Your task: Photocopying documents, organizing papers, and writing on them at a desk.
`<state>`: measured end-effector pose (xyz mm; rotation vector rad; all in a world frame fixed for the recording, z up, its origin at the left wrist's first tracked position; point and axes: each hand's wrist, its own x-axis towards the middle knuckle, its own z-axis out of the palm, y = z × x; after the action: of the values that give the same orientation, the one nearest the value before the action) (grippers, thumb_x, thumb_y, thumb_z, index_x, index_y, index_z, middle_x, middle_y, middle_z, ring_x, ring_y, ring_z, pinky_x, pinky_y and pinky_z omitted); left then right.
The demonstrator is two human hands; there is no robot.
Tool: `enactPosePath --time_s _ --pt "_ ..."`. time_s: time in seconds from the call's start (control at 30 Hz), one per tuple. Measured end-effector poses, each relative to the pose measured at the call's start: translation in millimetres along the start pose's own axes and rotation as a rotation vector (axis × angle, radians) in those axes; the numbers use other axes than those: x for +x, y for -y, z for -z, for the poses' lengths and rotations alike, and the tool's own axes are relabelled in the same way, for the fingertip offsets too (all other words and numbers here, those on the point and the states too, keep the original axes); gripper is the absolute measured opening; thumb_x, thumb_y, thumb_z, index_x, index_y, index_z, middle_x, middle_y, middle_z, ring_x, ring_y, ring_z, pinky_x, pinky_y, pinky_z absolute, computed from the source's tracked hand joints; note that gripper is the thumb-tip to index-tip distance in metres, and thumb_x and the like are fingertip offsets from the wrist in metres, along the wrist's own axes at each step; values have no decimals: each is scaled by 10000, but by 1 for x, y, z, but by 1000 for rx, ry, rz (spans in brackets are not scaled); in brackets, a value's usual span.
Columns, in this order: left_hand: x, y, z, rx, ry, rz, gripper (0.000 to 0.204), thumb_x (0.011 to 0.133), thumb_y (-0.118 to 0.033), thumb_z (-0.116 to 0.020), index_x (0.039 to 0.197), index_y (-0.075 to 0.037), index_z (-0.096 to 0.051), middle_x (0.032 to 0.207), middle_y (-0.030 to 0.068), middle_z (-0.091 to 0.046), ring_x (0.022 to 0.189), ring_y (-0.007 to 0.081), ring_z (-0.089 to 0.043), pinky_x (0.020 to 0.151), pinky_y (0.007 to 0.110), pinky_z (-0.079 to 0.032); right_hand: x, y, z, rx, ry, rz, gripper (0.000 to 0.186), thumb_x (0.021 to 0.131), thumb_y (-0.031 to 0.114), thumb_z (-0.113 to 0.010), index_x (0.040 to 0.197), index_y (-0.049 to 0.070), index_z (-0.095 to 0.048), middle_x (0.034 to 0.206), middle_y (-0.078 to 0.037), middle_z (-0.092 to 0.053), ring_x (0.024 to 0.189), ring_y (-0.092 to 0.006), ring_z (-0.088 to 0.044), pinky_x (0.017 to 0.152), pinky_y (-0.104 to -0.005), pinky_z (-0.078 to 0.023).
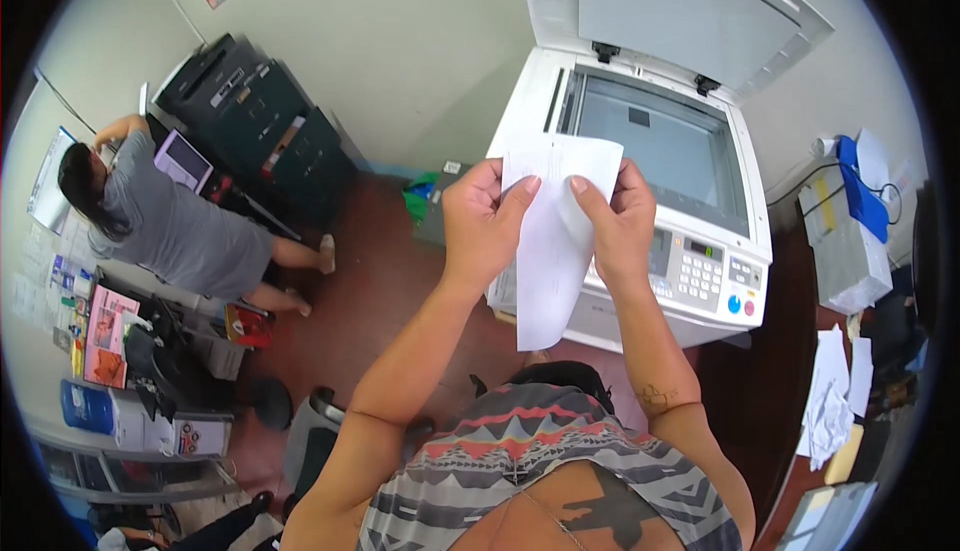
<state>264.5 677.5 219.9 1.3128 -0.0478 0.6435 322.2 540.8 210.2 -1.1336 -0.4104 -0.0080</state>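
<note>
Both of my hands grip white paper (555, 241) with faint print, held upright in front of my body over a white photocopier (525, 91). My left hand (485, 211) is closed on the paper's left side, thumb on the near face. My right hand (620, 216) is closed on its right side in the same way. Behind the paper, the copier's lid (680, 11) is raised, showing the glass (670, 151). The control panel (700, 276) is partly hidden by the paper and my right arm.
A co-worker (180, 221) in grey stands at the left by a laptop (182, 161) and dark cabinets (270, 131). A chair (320, 421) is near my lower left; another person's legs (225, 521) show below it. Boxes (850, 266) and loose papers (830, 391) lie at the right.
</note>
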Motion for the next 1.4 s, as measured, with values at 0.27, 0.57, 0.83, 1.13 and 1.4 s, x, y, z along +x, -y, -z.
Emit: enactPosePath --time_s 0.27,0.57,0.83,1.13,1.4 --pt "70 15 11 169 -13 19 225 979 -155 -670 914 58 -698 713 -33 -632 614 6 -475 536 186 -374 65 -13 -12 52 69 0 275 866 123 -774 1079 -12 -663 967 -81 -716 837 -115 -661 741 -269 -537" --pt "126 26 16 12 5 -75 199 960 -128 -697 969 70 -719 715 -42 -625 622 4 -471 532 182 -360 104 -20 -24 -52 26 28 244 866 106 -777 1054 -17 -681 936 -66 -722 805 -100 -659 712 -256 -535" --pt "160 19 44 -63 127 -30 187 950 -130 -713 944 56 -728 698 -49 -610 607 0 -457 527 181 -350 112 -27 -54 -33 -50 97 208 869 71 -769 1036 -19 -685 920 -70 -724 796 -96 -658 696 -250 -531" --pt "175 18 67 -103 142 -16 199 955 -143 -709 911 50 -724 682 -72 -572 602 -4 -417 520 185 -312 115 -35 -80 -65 -59 166 199 874 53 -765 1039 -23 -683 929 -71 -726 812 -91 -657 711 -251 -534" --pt "174 17 75 -157 144 0 194 952 -139 -710 912 51 -721 699 -75 -570 620 -2 -416 535 180 -314 112 -34 -88 -95 -39 196 187 882 45 -754 1039 -29 -684 937 -76 -726 818 -90 -654 711 -248 -531"
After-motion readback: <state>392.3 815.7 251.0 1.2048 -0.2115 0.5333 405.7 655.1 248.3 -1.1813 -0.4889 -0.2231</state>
